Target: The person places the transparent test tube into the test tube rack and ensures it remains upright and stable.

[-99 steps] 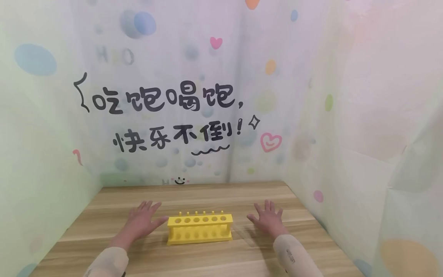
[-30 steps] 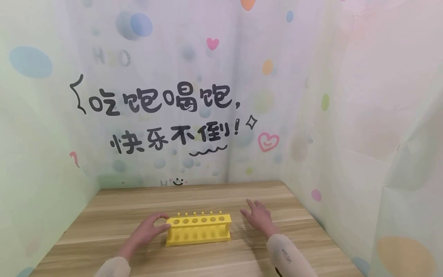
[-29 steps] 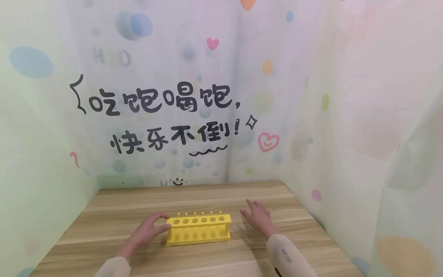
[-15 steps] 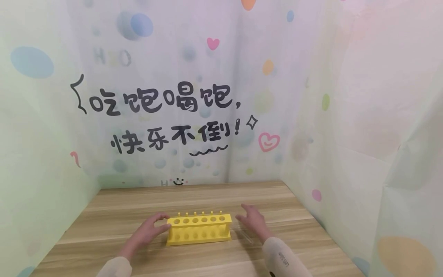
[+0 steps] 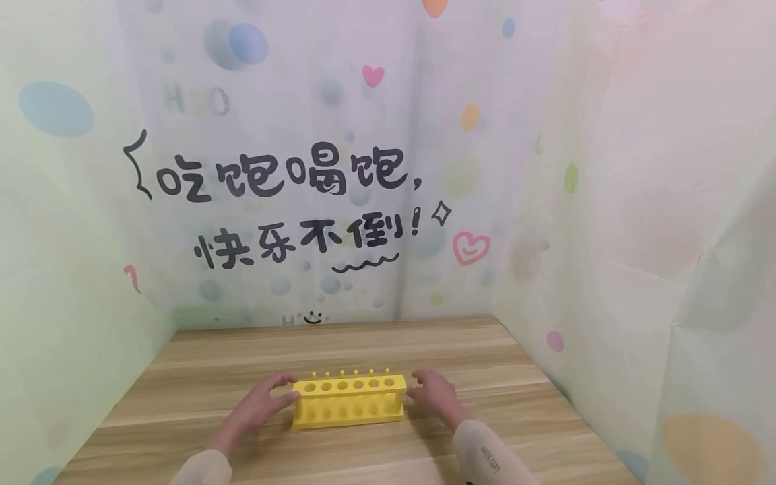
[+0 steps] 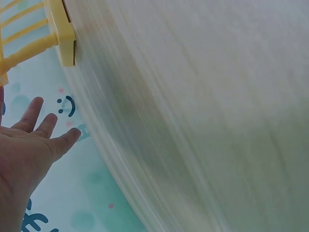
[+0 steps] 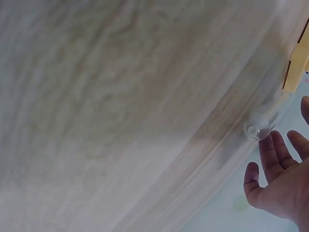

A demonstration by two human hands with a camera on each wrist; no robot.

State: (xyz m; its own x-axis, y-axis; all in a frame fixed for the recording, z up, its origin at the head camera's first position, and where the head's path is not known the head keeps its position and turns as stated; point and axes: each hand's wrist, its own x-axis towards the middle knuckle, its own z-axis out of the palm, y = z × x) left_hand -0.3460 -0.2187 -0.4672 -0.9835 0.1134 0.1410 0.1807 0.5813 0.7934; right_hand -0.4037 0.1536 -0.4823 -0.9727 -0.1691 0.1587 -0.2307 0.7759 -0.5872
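A yellow test tube rack (image 5: 348,423) with a row of round holes and short pegs stands upright on the wooden table. My left hand (image 5: 257,404) pinches the top bar's left end between thumb and forefinger. In the left wrist view, the other fingers of the left hand (image 6: 29,150) spread away from the rack (image 6: 67,36). My right hand (image 5: 438,397) is low by the rack's right end, fingers loosely bent. The right wrist view shows the rounded end of a clear test tube (image 7: 256,126) by the fingertips of the right hand (image 7: 285,183); whether they touch it I cannot tell.
The wooden table (image 5: 339,347) is enclosed by a printed back curtain (image 5: 291,101) with dark lettering, and pale side curtains (image 5: 606,202). Bare wood shows behind and in front of the rack.
My left hand went from flat on the table to the rack's left end and has stayed there. The right hand has moved left and nearer, down over the clear test tube.
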